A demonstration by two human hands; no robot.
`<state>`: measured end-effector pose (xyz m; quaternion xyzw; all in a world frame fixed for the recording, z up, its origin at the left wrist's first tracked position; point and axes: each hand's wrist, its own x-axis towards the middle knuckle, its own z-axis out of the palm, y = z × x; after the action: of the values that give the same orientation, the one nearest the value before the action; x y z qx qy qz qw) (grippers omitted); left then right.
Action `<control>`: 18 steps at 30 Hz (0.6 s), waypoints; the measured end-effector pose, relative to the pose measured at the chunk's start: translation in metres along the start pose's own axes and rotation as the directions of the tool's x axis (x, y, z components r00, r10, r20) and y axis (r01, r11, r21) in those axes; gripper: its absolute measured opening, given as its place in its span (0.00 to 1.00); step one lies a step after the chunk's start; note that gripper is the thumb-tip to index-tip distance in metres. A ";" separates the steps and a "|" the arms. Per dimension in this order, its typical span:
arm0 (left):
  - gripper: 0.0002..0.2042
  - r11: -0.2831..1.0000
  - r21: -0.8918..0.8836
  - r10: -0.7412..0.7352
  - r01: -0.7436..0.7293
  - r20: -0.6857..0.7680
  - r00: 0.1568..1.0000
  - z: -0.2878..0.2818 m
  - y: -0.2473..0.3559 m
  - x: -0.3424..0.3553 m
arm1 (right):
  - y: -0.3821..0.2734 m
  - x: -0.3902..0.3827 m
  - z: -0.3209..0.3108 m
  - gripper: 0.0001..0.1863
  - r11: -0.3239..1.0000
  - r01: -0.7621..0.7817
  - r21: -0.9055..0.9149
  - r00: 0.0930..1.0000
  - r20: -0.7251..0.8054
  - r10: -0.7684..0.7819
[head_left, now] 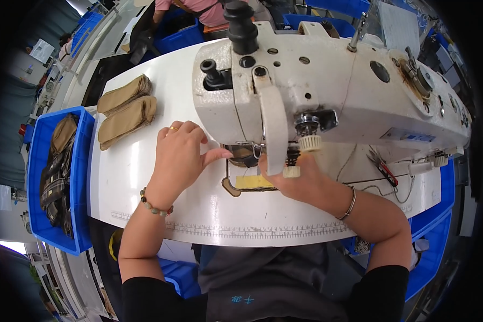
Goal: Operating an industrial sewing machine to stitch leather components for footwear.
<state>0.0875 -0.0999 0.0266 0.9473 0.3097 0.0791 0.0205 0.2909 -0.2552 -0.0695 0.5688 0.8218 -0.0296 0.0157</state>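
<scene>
A white sewing machine (pixel 327 80) stands over the table in front of me. Beneath its needle area lies a dark fabric piece (pixel 242 156), partly hidden by the machine head. My left hand (pixel 178 153) rests left of it, palm down, its fingers apart and thumb stretched toward the fabric's left edge. It grips nothing that I can see. My right hand (pixel 295 177) reaches in from the right beside the needle; the machine hides its fingers. Between the hands, a small tan rounded tab (pixel 231 187) and a yellow patch (pixel 252 181) show on the machine bed.
Two stacks of tan fabric pieces (pixel 126 121) lie at the table's left. A blue bin (pixel 83 177) with dark plaid and tan cloth adjoins that edge. Red-handled thread snips (pixel 383 169) and a loose cord (pixel 354 155) lie right. A person in pink (pixel 212 13) sits beyond.
</scene>
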 end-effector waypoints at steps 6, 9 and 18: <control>0.19 0.887 -0.398 0.185 -0.235 -0.159 0.970 0.009 0.015 0.003 | -0.006 0.008 0.007 0.10 0.978 -0.053 0.203 0.811 -0.562 0.161; 0.13 0.851 -0.408 0.291 -0.329 -0.156 0.944 0.025 0.017 0.002 | -0.007 0.008 0.005 0.07 0.963 -0.036 0.268 0.676 -0.703 0.221; 0.06 0.863 -0.003 0.459 -0.505 -0.410 0.788 0.027 0.031 -0.014 | -0.010 -0.002 -0.015 0.04 0.963 -0.045 0.267 0.846 -0.502 0.179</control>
<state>0.0987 -0.1333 0.0011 0.9561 0.0501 0.2886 -0.0103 0.2828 -0.2591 -0.0542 0.6000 0.7503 0.0254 -0.2765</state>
